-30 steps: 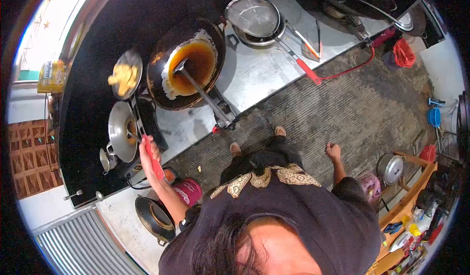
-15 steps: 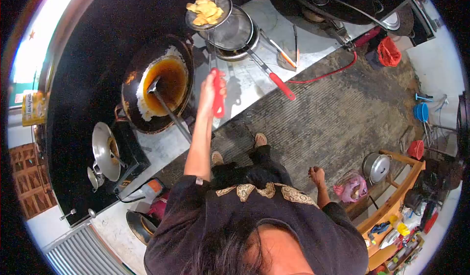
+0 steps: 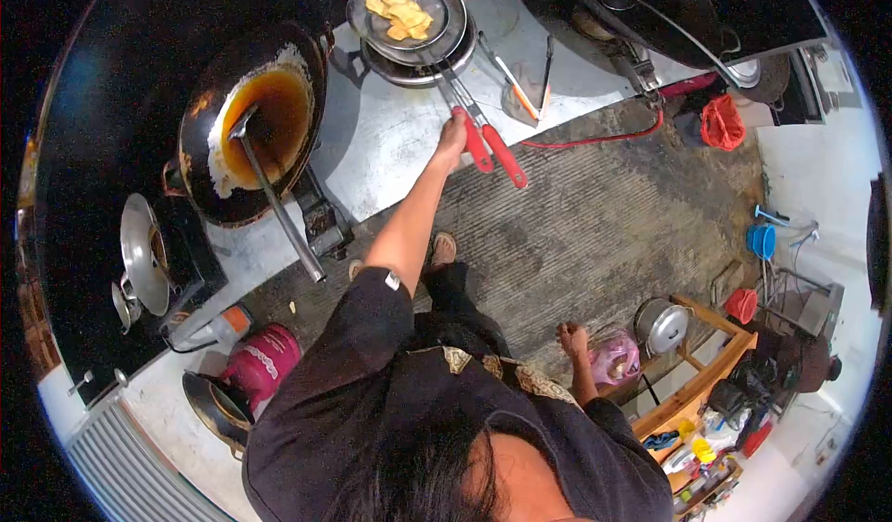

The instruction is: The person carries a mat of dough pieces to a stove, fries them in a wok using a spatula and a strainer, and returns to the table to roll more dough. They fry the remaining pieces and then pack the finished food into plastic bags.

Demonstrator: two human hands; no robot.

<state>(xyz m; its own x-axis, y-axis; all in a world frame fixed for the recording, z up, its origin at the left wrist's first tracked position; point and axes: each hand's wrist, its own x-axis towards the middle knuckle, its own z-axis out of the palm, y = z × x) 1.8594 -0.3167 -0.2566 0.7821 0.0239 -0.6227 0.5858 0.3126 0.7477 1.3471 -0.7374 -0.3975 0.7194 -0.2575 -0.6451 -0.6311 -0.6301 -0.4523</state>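
My left hand (image 3: 452,139) is closed round the red handle of a mesh strainer (image 3: 444,29). Several yellow fried pieces (image 3: 401,15) lie in it. This strainer rests in or just over a larger mesh strainer (image 3: 358,18), whose red handle runs alongside. Both are above a round metal vessel (image 3: 400,74) on the counter. To the left, a big wok (image 3: 204,127) contains brown oil (image 3: 279,118), with a long-handled metal ladle (image 3: 269,187) leaning in it. My right hand (image 3: 573,339) hangs low at my side, fingers curled, with nothing visible in it.
Tongs (image 3: 511,85) with orange grips lie on the metal counter (image 3: 372,159). Another wok (image 3: 650,1) with a skimmer stands at the upper right. A pink gas cylinder (image 3: 265,359) is at lower left. A lidded pot (image 3: 662,325) and wooden bench (image 3: 697,373) are at right.
My left hand has carried the strainer of fried pieces rightward, from beside the larger strainer to over it. The view has shifted too. My right hand still hangs low.
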